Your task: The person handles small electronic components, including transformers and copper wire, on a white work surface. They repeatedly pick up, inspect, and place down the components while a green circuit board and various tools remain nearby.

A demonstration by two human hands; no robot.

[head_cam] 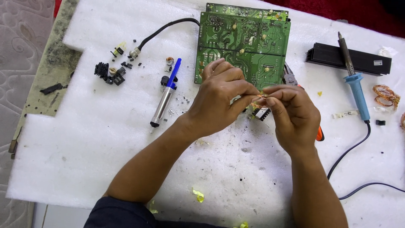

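two hands on one copper coil, seemingly

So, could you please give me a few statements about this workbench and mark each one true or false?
1. Both hands pinch thin copper wire between them. True: the left hand and right hand meet on it, above a small black component.
2. The soldering iron with the blue handle lies left of the circuit boards. False: it lies to their right, leaning over a black finned bar.
3. The blue-tipped desoldering pump lies on the white foam sheet. True.
4. The green circuit boards show their solder side. True.
5. The right hand holds the soldering iron. False: it lies untouched on the sheet.
6. The small black parts sit on the boards. False: they lie on the foam, to the left.
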